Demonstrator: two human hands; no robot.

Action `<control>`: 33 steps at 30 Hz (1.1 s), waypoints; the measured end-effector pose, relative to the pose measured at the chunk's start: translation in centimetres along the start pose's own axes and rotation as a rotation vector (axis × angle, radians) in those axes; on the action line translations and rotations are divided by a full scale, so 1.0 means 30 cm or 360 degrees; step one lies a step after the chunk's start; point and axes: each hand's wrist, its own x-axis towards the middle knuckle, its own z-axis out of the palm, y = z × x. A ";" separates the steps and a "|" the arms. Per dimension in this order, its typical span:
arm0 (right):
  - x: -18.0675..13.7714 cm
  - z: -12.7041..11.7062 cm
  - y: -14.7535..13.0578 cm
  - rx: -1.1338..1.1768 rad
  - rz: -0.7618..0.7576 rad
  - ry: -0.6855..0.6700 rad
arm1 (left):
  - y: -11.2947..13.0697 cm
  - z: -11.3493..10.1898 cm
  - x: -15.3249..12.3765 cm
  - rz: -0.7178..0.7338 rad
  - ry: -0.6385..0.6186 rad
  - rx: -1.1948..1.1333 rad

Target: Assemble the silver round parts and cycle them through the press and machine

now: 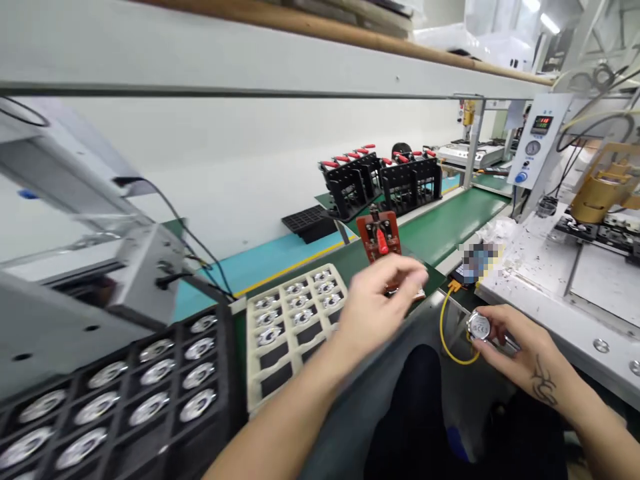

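Observation:
My right hand (517, 343) pinches a round silver metal part (479, 326) just above the bench edge, next to a yellow cable (445, 333). My left hand (383, 293) is blurred by motion, its fingers curled near the base of a red toggle-clamp fixture (380, 237) on the green conveyor belt (450, 227). Whether it holds anything is unclear. A cream tray (293, 317) with several silver parts lies just left of my left hand.
A black tray (125, 393) of silver parts fills the lower left, under a grey machine (75, 253). Black fixtures with red clamps (385, 177) stand farther along the belt. A white station (565, 280) with a controller box (535, 140) is on the right.

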 end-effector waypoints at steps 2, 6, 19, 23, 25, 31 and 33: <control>0.029 -0.001 -0.002 0.0003 -0.0021 0.0045 | -0.049 -0.071 0.080 0.0506 0.0155 0.0260; 0.072 0.011 -0.006 0.0030 -0.0033 0.0073 | -0.151 -0.105 0.186 0.1083 -0.0299 0.0583; 0.289 0.280 0.212 0.0195 0.0146 -0.0193 | -0.349 -0.328 0.359 -0.0374 0.0208 0.0473; 0.317 0.361 0.275 0.0203 0.0080 -0.0265 | -0.486 -0.271 0.072 -0.0592 -0.0301 0.0497; 0.355 0.413 0.294 0.0207 0.0034 -0.0313 | -0.532 -0.188 -0.020 -0.0665 -0.0500 0.0477; 0.443 0.533 0.364 0.0195 -0.0029 -0.0404 | -0.628 -0.018 -0.031 -0.0655 -0.0578 0.0497; 0.446 0.544 0.387 0.0177 -0.0020 -0.0430 | -0.638 -0.014 -0.023 -0.0644 -0.0574 0.0480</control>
